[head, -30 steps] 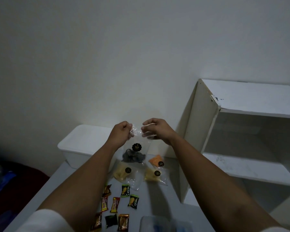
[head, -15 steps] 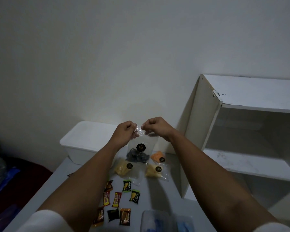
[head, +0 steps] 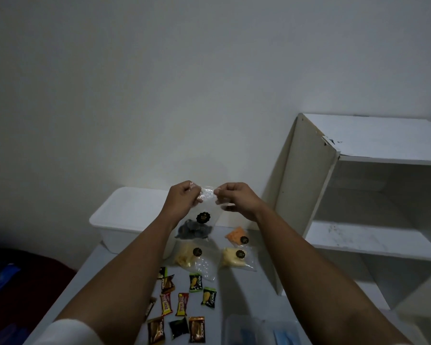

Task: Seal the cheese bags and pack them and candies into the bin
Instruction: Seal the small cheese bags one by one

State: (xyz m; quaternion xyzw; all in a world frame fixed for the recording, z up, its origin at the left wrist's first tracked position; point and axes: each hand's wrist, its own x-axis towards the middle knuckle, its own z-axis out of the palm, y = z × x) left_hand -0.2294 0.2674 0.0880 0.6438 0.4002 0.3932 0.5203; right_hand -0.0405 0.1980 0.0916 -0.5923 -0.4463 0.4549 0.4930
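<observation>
The left hand (head: 183, 199) and right hand (head: 234, 199) pinch the top edge of the dark-filled cheese bag (head: 201, 215), held above the table. Sealing is in hand; closure appears incomplete. Next: press along the strip.

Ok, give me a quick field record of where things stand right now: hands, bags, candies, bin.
left hand: pinches top edge of held bag
right hand: pinches same top edge
held bag: clear, dark contents, raised above table
bags on table: pale yellow, pale yellow, orange
candies: loose on table, unpacked
white bin: behind the bags; inside not visible
</observation>
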